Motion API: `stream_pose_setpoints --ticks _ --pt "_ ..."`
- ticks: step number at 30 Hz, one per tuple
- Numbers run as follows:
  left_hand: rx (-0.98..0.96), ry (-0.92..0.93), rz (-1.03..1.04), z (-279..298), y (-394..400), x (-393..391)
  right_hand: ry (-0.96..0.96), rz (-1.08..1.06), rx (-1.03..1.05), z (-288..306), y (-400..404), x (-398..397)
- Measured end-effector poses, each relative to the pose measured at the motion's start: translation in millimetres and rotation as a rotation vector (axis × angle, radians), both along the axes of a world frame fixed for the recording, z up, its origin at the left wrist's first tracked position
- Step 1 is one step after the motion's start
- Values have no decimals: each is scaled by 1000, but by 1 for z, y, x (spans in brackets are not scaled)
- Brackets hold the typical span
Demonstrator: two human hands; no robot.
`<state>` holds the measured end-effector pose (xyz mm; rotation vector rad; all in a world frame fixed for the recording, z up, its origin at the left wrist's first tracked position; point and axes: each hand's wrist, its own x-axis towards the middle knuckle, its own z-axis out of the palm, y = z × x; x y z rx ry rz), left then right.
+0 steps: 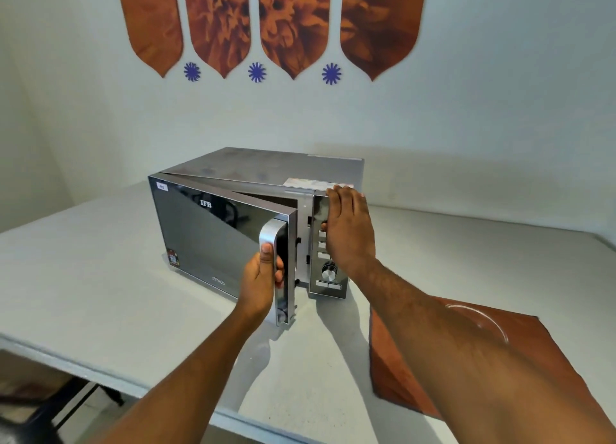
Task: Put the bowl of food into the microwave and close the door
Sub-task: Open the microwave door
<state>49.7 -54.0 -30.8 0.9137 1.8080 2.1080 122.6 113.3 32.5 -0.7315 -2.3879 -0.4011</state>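
A silver microwave [266, 167] with a mirrored door [206, 230] stands on the white table [100, 293]. The door is ajar by a narrow gap on its right side. My left hand [261, 280] is wrapped around the door's vertical silver handle [268, 233]. My right hand [346, 227] lies flat against the control panel [328, 278], fingers reaching the top edge of the microwave. A clear glass bowl [483, 320] sits on a rust-coloured mat [533, 353] at the right, mostly hidden behind my right forearm; its contents cannot be seen.
The table's front edge [133, 387] runs along the lower left, with a dark chair frame [66, 407] below it. A white wall with rust-coloured leaf panels [290, 27] rises behind the microwave.
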Motion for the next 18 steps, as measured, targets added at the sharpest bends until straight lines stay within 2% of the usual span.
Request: stream_pose_setpoints --ticks 11,14,18 --pt "5 -6 17 -3 -126 1 17 -34 -127 8 -26 6" --pt "-11 -5 93 -1 -167 -7 36 -65 -175 8 -35 7" --pt "-81 124 255 -3 -222 -23 -10 -116 -219 16 -47 8"
